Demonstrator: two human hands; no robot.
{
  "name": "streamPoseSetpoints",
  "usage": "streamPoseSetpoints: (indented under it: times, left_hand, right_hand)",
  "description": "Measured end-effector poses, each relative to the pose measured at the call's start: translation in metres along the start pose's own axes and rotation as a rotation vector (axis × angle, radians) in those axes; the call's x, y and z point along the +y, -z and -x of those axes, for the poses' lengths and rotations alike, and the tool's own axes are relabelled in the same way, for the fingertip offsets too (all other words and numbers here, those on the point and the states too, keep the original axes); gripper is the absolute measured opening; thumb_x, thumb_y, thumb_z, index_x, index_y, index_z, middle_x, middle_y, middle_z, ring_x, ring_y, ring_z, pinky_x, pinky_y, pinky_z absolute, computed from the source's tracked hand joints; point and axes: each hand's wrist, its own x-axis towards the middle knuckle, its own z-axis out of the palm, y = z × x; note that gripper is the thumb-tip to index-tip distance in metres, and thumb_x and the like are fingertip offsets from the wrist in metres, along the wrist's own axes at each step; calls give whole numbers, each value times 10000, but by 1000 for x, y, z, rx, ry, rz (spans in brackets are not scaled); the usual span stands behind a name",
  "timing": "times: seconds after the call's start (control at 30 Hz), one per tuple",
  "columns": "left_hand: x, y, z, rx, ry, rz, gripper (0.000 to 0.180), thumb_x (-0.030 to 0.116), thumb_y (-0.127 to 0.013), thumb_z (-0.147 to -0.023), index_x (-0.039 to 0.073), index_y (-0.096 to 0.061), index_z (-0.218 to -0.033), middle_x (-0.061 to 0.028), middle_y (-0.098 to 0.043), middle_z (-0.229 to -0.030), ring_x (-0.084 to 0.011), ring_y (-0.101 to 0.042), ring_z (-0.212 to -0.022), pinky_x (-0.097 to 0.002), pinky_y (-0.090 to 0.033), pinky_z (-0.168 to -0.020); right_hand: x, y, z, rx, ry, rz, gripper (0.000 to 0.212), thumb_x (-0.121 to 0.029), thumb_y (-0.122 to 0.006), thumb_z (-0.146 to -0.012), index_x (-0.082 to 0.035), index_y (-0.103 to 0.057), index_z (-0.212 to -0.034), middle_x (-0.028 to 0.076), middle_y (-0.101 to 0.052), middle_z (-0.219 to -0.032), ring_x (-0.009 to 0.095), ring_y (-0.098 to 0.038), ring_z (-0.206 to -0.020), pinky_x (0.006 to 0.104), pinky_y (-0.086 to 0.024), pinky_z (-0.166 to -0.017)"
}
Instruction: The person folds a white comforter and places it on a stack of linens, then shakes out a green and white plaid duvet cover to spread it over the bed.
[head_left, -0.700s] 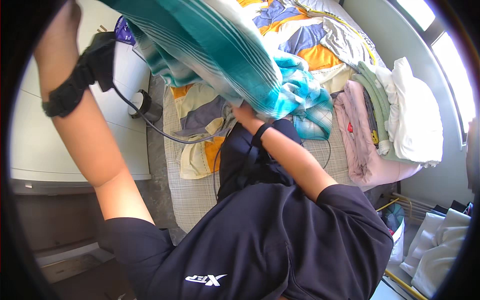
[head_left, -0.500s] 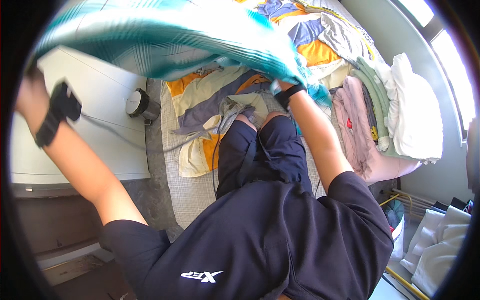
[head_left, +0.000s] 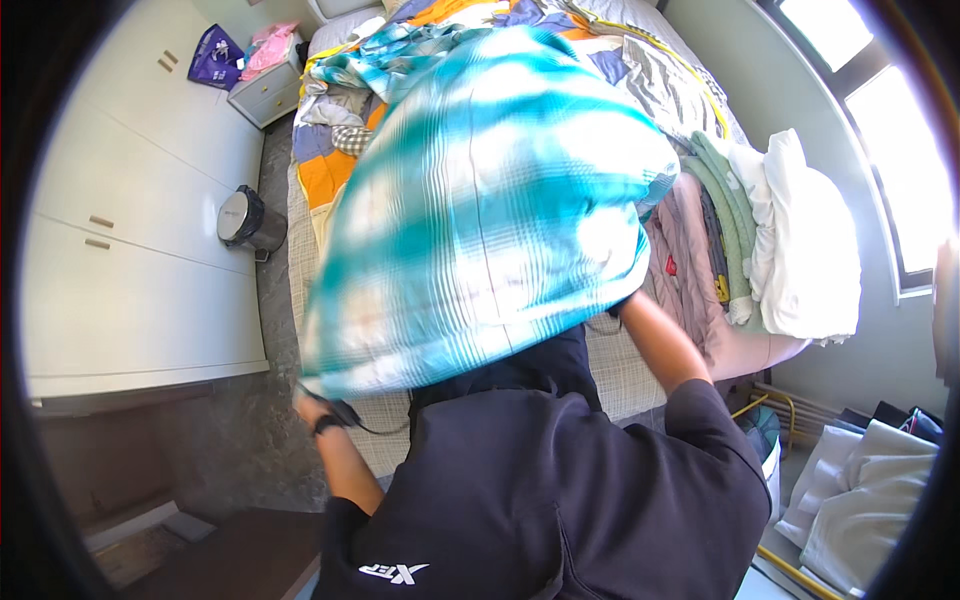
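Observation:
A teal-and-white plaid sheet (head_left: 470,210) billows over the bed in front of me, its near edge stretched between my two hands. At its lower left corner, my left hand (head_left: 308,406) is closed on the edge, low beside the bed. My right hand (head_left: 622,303) is at the sheet's right edge, near the pink quilt; fabric covers most of its fingers, but the edge is drawn taut to it. Both wrists wear black straps. The sheet's far end lies bunched on an orange, grey and cream patchwork cover (head_left: 325,180). My lap is partly hidden beneath the sheet.
Folded bedding is stacked on the bed's right side: a pink quilt (head_left: 685,270), a green blanket (head_left: 735,250) and a white quilt (head_left: 805,240). To the left stand a lidded bin (head_left: 250,222), white cabinets (head_left: 150,200) and a small drawer unit (head_left: 268,95). A window (head_left: 905,150) is at right.
Both hands have come down and toward me, the left one also moving right. The plaid sheet, raised at the upper left before, now spreads over my knees and the middle of the bed.

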Motion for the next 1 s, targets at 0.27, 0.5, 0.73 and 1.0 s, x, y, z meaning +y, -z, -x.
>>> streamPoseSetpoints:
  times: [0.27, 0.5, 0.73, 1.0]
  left_hand:
    - [-39, -16, 61, -108, -416, -1327, 556, 83, -695, -711, 37, -499, -1229, -230, -468, -1270, -378, -476, -1128, -481, -411, -912]
    - [31, -197, 149, -1156, -1338, -938, 661, 265, -713, -703, 92, -455, -1287, -171, -423, -1319, -372, -411, -1198, -467, -333, -978]
    - [13, -258, 212, -1875, -1380, -959, 154, 180, -635, -712, 74, -592, -815, -87, -605, -756, -300, -596, -756, -420, -465, -717]
    - [188, -270, 110, -602, -1251, -401, 122, 109, -619, -836, -2, -569, -835, -78, -590, -760, -155, -552, -723, -289, -457, -694]
  right_hand:
    - [-55, -10, 130, -120, -496, -284, 264, -47, -487, -716, -15, -629, -936, 266, -613, -933, 441, -577, -857, 499, -464, -758]
    - [-88, 11, 50, -126, -164, -179, 350, -131, -597, -710, -41, -606, -1048, 197, -594, -1094, 385, -538, -1030, 426, -419, -902]
    - [-84, -42, 47, -309, -18, -331, 360, -172, -617, -720, -82, -593, -1068, 151, -585, -1105, 334, -532, -1057, 420, -386, -945]
    - [-86, -6, 47, -257, -298, -331, 216, 15, -493, -614, -32, -642, -762, 211, -601, -744, 392, -588, -763, 443, -485, -683]
